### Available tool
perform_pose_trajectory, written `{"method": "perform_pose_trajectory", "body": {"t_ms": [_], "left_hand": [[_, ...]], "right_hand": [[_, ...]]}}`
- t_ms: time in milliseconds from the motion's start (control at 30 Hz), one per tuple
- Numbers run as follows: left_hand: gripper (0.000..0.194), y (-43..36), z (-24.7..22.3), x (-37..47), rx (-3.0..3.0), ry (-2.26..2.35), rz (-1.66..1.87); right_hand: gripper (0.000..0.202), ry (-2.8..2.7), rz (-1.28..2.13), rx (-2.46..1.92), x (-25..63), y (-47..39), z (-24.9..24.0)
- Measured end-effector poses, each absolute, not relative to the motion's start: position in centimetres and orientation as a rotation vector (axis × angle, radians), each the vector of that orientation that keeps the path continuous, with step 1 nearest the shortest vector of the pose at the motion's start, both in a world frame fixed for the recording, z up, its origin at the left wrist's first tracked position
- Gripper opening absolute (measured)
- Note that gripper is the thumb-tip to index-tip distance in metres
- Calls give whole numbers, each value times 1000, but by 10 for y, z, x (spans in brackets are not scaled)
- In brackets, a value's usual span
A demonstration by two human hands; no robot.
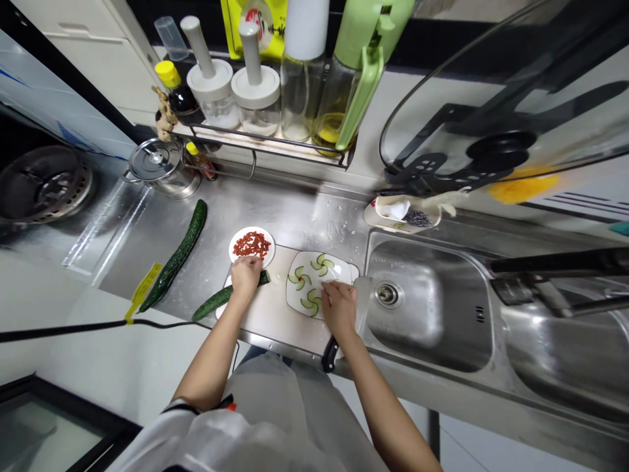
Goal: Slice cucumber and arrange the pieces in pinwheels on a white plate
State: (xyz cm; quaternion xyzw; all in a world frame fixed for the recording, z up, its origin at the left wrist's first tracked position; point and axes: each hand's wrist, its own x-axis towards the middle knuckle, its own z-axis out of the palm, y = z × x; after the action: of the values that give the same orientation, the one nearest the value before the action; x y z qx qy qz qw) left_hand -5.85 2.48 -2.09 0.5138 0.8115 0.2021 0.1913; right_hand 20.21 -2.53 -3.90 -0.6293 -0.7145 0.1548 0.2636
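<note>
My left hand [246, 278] is at the near rim of a small white plate [234, 241] of red dried berries that look like goji berries [252, 244]. Its fingers are closed, and whatever is in them is hidden. A cut cucumber [212, 303] lies under and beside this hand on the pale cutting board [278, 320]. My right hand [340, 305] is over the right side of a squarish white plate [322, 312], fingers pinched together on something too small to name. Green cucumber slices [310, 301] form several pinwheels there; one has a red centre.
A black-handled knife [330, 354] lies by my right wrist at the counter edge. One whole cucumber [177, 257] and a lidded steel pot [164, 167] are on the left. The sink [422, 328] is on the right. Above stands a rack [275, 139] with seasoning jars and oil bottles.
</note>
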Motion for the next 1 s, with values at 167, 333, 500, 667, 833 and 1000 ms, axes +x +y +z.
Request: {"method": "perform_pose_trajectory", "body": {"t_ms": [167,333,500,667,833,1000], "left_hand": [[19,16,-13,-40,1557,2128,746],[13,10,-12,7,1716,1805,794],[9,4,-24,61,1846,1571,659],[12,-6,-40,97,1936,1555,573],[18,-15,-47,113,2045,1629,574],[22,-18,-51,117,2096,1668,596]], "right_hand": [[27,-1842,403,-1771,222,-32,-39],[29,-1770,387,-1847,245,-42,-44],[28,-1741,347,-1883,254,-50,-49],[30,-1746,368,-1906,250,-56,-47],[29,-1749,427,-1894,244,-55,-44],[29,-1755,425,-1877,240,-51,-43]]}}
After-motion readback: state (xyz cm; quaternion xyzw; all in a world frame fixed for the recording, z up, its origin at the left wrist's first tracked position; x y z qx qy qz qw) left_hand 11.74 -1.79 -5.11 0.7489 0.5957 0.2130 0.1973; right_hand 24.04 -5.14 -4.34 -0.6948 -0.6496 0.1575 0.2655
